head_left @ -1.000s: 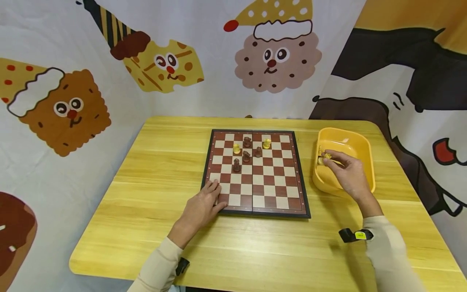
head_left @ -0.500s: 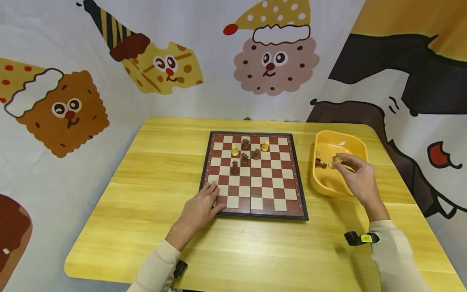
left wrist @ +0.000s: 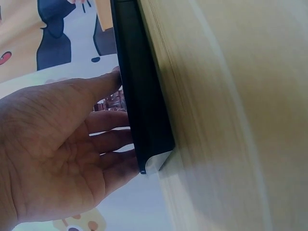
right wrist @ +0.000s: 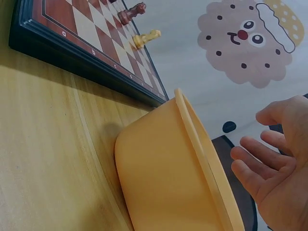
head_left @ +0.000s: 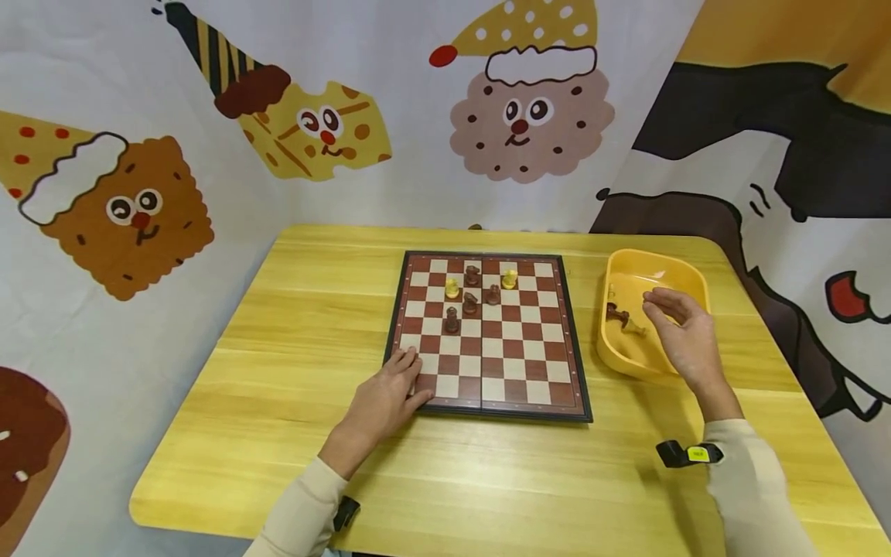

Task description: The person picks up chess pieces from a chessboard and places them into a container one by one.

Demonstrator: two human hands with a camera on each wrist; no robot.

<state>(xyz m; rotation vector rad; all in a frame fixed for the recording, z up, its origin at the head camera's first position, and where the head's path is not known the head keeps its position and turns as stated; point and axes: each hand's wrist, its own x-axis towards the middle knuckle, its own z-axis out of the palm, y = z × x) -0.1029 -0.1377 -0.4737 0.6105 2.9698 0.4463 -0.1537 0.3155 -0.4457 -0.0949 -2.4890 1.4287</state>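
My left hand (head_left: 379,404) rests on the near left corner of a red-and-white chessboard (head_left: 520,374), its fingers laid over the top. In the left wrist view the thumb lies against the board's black side (left wrist: 137,86). My right hand (head_left: 685,336) hovers over a yellow plastic basin (head_left: 654,370), fingers loosely bent with nothing between them. Inside the basin lie a dark brown chess piece (head_left: 616,312) and a yellow chess piece (head_left: 633,328) on their sides, plus another yellow piece (head_left: 612,292) by the left wall.
Several brown chess pieces, one a dark piece (head_left: 452,319), stand on the board's far left half. Two yellow knights, a left one (head_left: 452,288) and a right one (head_left: 510,279), stand among them. The wooden table (head_left: 278,371) meets a cartoon-printed cloth (head_left: 411,201) at the back.
The yellow chess piece that my right hand pinched has been let go and lies in the basin beside the dark one. The right fingers have spread. My left hand has stayed on the board.
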